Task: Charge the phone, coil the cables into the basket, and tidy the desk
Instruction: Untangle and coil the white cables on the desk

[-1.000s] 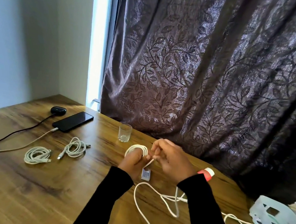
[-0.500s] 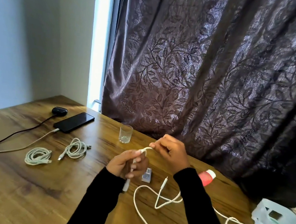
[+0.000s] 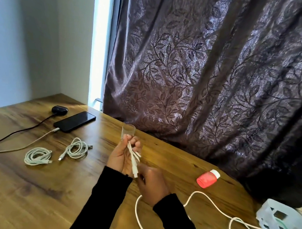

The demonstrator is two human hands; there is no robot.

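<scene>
The left hand is clenching a few folded turns of the white cable above the desk, while the right hand is pinching the strand just below it. The long tail is trailing right toward the basket, and it could be snagging there or knocking the red bottle as it is drawn in; the glass behind the fingers may be tipping too. The phone is lying far left, plugged in. The basket is running out of view, and the right fingertips are blurring.

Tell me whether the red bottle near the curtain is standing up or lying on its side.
Lying on its side. The red bottle rests lengthwise on the desk, its white cap pointing sideways toward the curtain.
</scene>
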